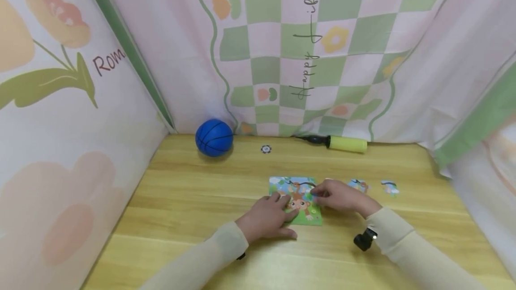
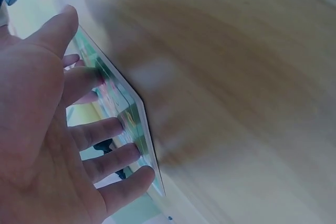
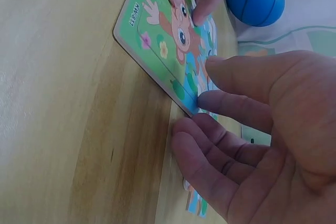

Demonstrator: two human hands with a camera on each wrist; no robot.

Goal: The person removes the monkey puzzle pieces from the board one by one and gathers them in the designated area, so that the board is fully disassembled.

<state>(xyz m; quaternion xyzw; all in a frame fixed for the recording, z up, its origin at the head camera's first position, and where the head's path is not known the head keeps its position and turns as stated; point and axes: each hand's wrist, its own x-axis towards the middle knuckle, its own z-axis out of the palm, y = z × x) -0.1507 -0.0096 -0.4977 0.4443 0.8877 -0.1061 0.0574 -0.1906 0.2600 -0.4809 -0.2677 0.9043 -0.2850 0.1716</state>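
Observation:
A square jigsaw puzzle board (image 1: pixel 309 219) with a cartoon monkey on a green and blue ground lies flat on the table. My left hand (image 1: pixel 267 218) rests on its left side, fingers spread over the picture; in the left wrist view the fingertips (image 2: pixel 142 177) touch the board near its edge. At the board's right edge my right hand (image 1: pixel 340 197) pinches a small bluish puzzle piece (image 1: pixel 313 194) between thumb and forefinger, mostly hidden by the fingers. The right wrist view shows the other fingers (image 3: pixel 199 166) curled beside the board's edge.
Loose puzzle pieces (image 1: pixel 390 187) lie right of the board, one beyond my right wrist. Farther back are a blue basketball (image 1: pixel 214 138), a small black-and-white disc (image 1: pixel 266 149) and a yellow-green hand pump (image 1: pixel 347 144). Printed curtains (image 1: pixel 266 39) stand along the table's back and sides.

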